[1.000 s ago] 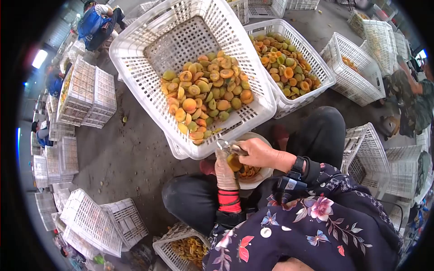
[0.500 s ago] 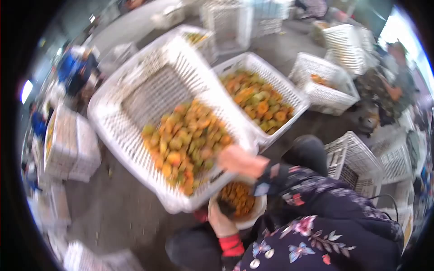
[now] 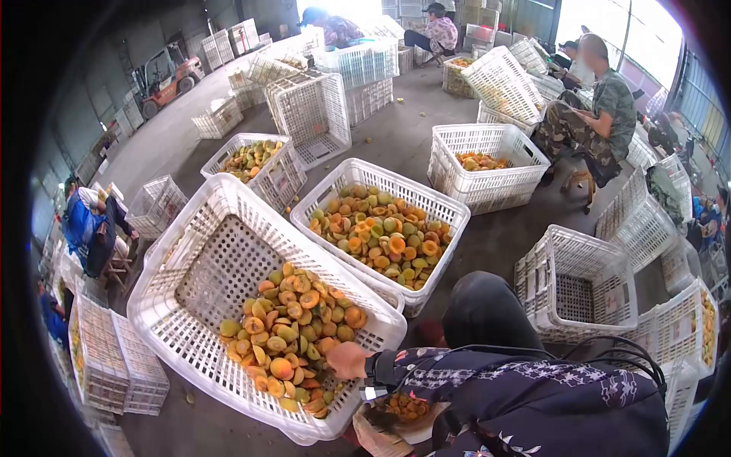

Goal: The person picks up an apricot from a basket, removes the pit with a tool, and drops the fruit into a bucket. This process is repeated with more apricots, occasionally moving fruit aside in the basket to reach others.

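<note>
A tilted white plastic crate (image 3: 194, 335) in front of me holds a heap of halved apricots (image 3: 293, 331) in its near right part. My right hand (image 3: 349, 360) reaches over the crate's near side to the edge of this heap. Its fingers are curled downward, and their tips are hidden. Below, a pale bowl (image 3: 428, 433) with small orange-brown pieces (image 3: 406, 408) sits by my lap, partly covered by my sleeve. My left hand (image 3: 375, 433) is closed at the bowl's left side, with a dark patch near the thumb; most of its fingers are hidden.
Another crate (image 3: 455, 251) full of halved apricots stands just behind. A crate (image 3: 491, 186) with some fruit is farther back, and a crate (image 3: 576, 286) stands right of my knee. Seated people (image 3: 601, 114) work around the hall. A forklift (image 3: 166, 80) stands far left.
The view has tilted up, showing more of the hall. My right hand has moved from above the crate's near rim into the crate, at the fruit. My left hand stays by the bowl.
</note>
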The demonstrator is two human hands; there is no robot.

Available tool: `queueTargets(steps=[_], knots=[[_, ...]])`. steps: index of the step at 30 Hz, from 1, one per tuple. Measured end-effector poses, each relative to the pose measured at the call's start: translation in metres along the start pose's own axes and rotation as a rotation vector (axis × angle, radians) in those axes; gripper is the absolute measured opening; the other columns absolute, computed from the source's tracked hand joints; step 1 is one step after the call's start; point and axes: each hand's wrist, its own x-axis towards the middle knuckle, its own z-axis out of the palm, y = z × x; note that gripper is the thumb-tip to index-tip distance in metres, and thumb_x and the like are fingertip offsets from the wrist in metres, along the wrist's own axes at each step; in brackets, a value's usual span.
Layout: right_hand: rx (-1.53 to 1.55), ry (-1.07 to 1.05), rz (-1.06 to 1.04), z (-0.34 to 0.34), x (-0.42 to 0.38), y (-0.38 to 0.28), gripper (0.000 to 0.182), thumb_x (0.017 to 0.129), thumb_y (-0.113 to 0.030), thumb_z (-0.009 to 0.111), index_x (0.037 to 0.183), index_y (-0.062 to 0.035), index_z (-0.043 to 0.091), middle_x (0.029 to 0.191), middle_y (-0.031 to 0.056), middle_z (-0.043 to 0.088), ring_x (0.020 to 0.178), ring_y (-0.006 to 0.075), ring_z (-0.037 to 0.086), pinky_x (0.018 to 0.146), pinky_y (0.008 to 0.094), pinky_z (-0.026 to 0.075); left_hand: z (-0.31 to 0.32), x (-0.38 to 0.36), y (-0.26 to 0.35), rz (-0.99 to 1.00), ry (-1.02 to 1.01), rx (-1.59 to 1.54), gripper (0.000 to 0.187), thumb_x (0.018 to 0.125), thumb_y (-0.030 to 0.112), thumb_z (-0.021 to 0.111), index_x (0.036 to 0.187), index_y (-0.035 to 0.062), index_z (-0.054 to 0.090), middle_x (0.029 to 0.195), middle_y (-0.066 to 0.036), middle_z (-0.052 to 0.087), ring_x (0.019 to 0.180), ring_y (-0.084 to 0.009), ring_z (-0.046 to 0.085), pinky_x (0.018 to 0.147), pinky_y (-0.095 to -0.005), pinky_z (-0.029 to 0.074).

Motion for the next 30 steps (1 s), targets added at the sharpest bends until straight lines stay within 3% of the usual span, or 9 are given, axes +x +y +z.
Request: queueTargets(steps=[6, 9, 11, 14, 16, 20, 26, 28, 30], knots=[[0.363, -0.128, -0.053, -0.061, -0.057, -0.017, 0.048, 0.077, -0.04, 0.065, 0.081, 0.0081, 0.063, 0.076, 0.0223, 0.065, 0.075, 0.0391, 0.065, 0.065, 0.0466, 0.049, -0.014, 0.007, -0.014, -0.122, 0.075, -0.253, 0.049, 0.086, 0.011, 0.064, 0.132, -0.0018, 0.051, 0.123, -0.017, 0.06, 0.109, -0.0242, 0.059, 0.09, -0.0341, 0.05], [0.697, -0.332, -0.003, -0.086, -0.119, -0.04, 0.048, 0.079, -0.039, 0.066, 0.086, 0.0079, 0.062, 0.074, 0.0216, 0.065, 0.067, 0.0324, 0.062, 0.061, 0.0441, 0.048, -0.028, 0.011, -0.032, -0.223, 0.061, -0.403, 0.087, 0.082, 0.016, 0.071, 0.153, 0.0088, 0.021, 0.149, -0.012, 0.04, 0.132, -0.0273, 0.044, 0.117, -0.0395, 0.026], [0.89, -0.506, 0.073, -0.083, -0.142, -0.041, 0.049, 0.08, -0.04, 0.067, 0.085, 0.008, 0.063, 0.073, 0.021, 0.065, 0.063, 0.0303, 0.06, 0.059, 0.0439, 0.047, -0.025, 0.023, -0.048, -0.143, -0.004, -0.293, 0.064, 0.086, 0.016, 0.066, 0.141, 0.0055, 0.034, 0.135, -0.011, 0.048, 0.118, -0.0254, 0.05, 0.104, -0.0377, 0.035], [0.625, 0.118, -0.327, -0.011, -0.139, -0.017, 0.041, 0.082, -0.034, 0.065, 0.086, 0.0065, 0.063, 0.071, 0.0223, 0.062, 0.056, 0.0272, 0.055, 0.056, 0.0438, 0.046, -0.01, 0.008, -0.023, 0.428, -0.127, 0.522, 0.03, 0.095, 0.02, 0.054, 0.117, -0.0008, 0.06, 0.11, -0.009, 0.063, 0.097, -0.0228, 0.062, 0.083, -0.0358, 0.053], [0.397, 0.144, -0.155, -0.06, -0.168, -0.037, 0.034, 0.078, -0.03, 0.062, 0.082, 0.0035, 0.064, 0.068, 0.0261, 0.06, 0.058, 0.0384, 0.061, 0.055, 0.0484, 0.048, 0.007, -0.005, 0.005, -0.11, -0.042, -0.355, 0.033, 0.089, 0.013, 0.061, 0.119, -0.0005, 0.06, 0.111, -0.012, 0.063, 0.104, -0.0247, 0.061, 0.089, -0.0389, 0.051], [0.346, 0.246, -0.097, -0.072, -0.188, -0.04, 0.029, 0.084, -0.026, 0.065, 0.087, 0.0016, 0.056, 0.07, 0.0238, 0.059, 0.069, 0.0429, 0.062, 0.06, 0.0479, 0.05, -0.018, 0.0, -0.016, 0.622, 0.062, 0.912, 0.05, 0.086, 0.028, 0.067, 0.122, -0.0058, 0.056, 0.116, -0.025, 0.061, 0.105, -0.0398, 0.06, 0.091, -0.0426, 0.048], [0.238, -0.03, -0.142, -0.093, -0.232, -0.058, 0.03, 0.089, -0.026, 0.061, 0.097, 0.0006, 0.051, 0.067, 0.0229, 0.062, 0.067, 0.044, 0.062, 0.061, 0.0523, 0.049, -0.003, -0.005, -0.007, 0.505, 0.083, 0.581, 0.046, 0.098, 0.031, 0.058, 0.124, -0.0065, 0.051, 0.109, -0.021, 0.064, 0.101, -0.0315, 0.063, 0.089, -0.0398, 0.052], [0.223, -0.041, -0.128, -0.092, -0.234, -0.06, 0.03, 0.089, -0.026, 0.061, 0.098, -0.0005, 0.049, 0.065, 0.022, 0.061, 0.065, 0.0429, 0.063, 0.06, 0.0514, 0.049, 0.005, -0.007, 0.005, -0.096, 0.06, -0.498, 0.038, 0.103, 0.031, 0.049, 0.119, -0.0024, 0.054, 0.104, -0.015, 0.064, 0.095, -0.0233, 0.063, 0.083, -0.0351, 0.054], [0.228, -0.074, -0.116, -0.091, -0.235, -0.062, 0.027, 0.088, -0.02, 0.062, 0.098, 0.0002, 0.048, 0.065, 0.0213, 0.06, 0.066, 0.0427, 0.062, 0.058, 0.0504, 0.049, 0.009, -0.011, 0.011, -0.108, 0.112, -0.435, 0.037, 0.103, 0.035, 0.046, 0.116, 0.0009, 0.055, 0.102, -0.013, 0.064, 0.09, -0.0209, 0.063, 0.078, -0.0334, 0.054]])
